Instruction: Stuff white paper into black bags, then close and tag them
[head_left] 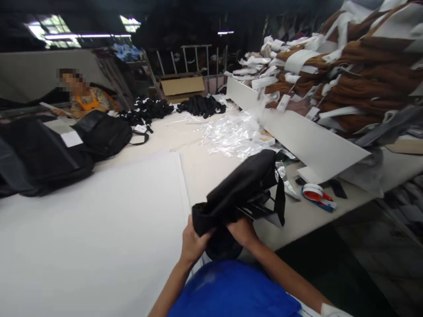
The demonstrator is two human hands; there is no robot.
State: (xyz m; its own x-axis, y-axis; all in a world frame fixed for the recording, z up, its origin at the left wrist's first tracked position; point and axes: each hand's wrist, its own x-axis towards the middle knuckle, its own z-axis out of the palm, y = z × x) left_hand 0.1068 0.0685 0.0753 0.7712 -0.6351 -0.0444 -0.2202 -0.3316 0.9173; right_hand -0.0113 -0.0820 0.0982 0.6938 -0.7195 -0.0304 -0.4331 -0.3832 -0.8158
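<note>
A black bag point(241, 180) is held up over the near edge of the table, tilted, its upper end pointing to the right and away. My left hand point(193, 242) grips its lower left end, the thumb on the near side. Against the bag's underside lies my right hand point(243, 231), its fingertips hidden behind the fabric. A black strap point(280, 200) hangs from the bag's right side. Below the hands, more black fabric point(223, 246) hangs in front of the blue shirt.
Black bags point(42, 154) lie at left, near a person in an orange apron point(89, 103). Clear plastic bags point(231, 132) lie beyond my hands. A tape dispenser point(313, 193), a white board point(307, 136) and stacked brown garments point(363, 83) are at right. An open carton point(183, 86) stands behind.
</note>
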